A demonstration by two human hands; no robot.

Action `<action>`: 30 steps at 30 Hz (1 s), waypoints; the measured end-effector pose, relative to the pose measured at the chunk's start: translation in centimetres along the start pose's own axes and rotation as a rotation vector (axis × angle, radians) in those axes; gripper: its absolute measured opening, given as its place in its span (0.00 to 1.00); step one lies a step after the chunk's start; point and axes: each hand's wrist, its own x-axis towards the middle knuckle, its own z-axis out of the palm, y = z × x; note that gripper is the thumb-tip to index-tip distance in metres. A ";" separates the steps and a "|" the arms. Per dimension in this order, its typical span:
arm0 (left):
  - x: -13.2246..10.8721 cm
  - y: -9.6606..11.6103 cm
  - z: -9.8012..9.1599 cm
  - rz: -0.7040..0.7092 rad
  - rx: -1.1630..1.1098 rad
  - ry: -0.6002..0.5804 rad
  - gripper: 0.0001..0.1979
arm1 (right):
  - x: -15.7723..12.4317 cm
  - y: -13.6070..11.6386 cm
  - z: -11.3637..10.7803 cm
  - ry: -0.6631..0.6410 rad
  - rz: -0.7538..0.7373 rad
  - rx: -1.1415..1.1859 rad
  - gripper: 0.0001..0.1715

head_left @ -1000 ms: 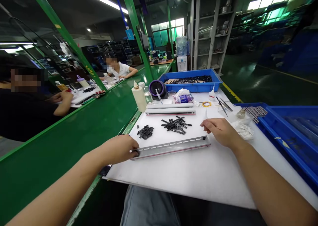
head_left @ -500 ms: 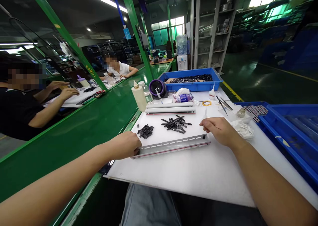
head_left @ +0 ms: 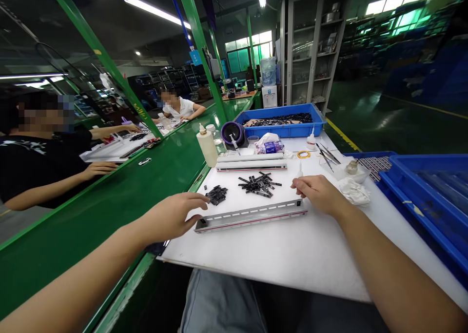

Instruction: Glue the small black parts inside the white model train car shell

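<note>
A long silver metal channel point(head_left: 252, 216) with a slotted wall and a red line along its side lies on the white tabletop. A black piece is at each end. My left hand point(head_left: 179, 213) is open beside its left end, thumb and fingers apart with nothing between them. Above the channel's right end, my right hand point(head_left: 315, 190) is closed on something with a white pointed nozzle point(head_left: 300, 169) that sticks up; the rest is hidden by the fingers. Small black pieces point(head_left: 216, 195) lie in a pile near my left fingertips, and longer black strips point(head_left: 259, 184) lie in the middle.
Behind are more channels point(head_left: 252, 165), a cream squeeze bottle point(head_left: 206, 147), a tissue pack point(head_left: 270, 146), a blue bin point(head_left: 288, 128) and tweezers point(head_left: 324, 155). Blue trays point(head_left: 431, 186) stand at right. A green partition point(head_left: 146, 186) runs along the left; two co-workers sit beyond it.
My left hand has let go of the channel's left end and drawn slightly back, its fingers opening. The black piece there now shows. My right hand has barely moved.
</note>
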 end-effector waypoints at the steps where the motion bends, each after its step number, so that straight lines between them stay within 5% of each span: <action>1: -0.6 0.1 0.3 0.019 -0.032 0.052 0.13 | 0.0 -0.1 0.0 0.005 -0.009 -0.005 0.29; 10: -1.7 0.3 4.2 -0.035 -0.053 0.017 0.13 | -0.1 -0.4 -0.1 0.004 -0.016 -0.021 0.28; 20: -1.1 1.0 4.1 -0.103 -0.109 -0.060 0.12 | 0.0 -0.4 -0.1 -0.016 -0.007 -0.045 0.29; 30: -1.4 1.5 4.8 -0.076 -0.055 0.059 0.13 | -0.1 -0.5 -0.1 -0.033 -0.017 -0.036 0.28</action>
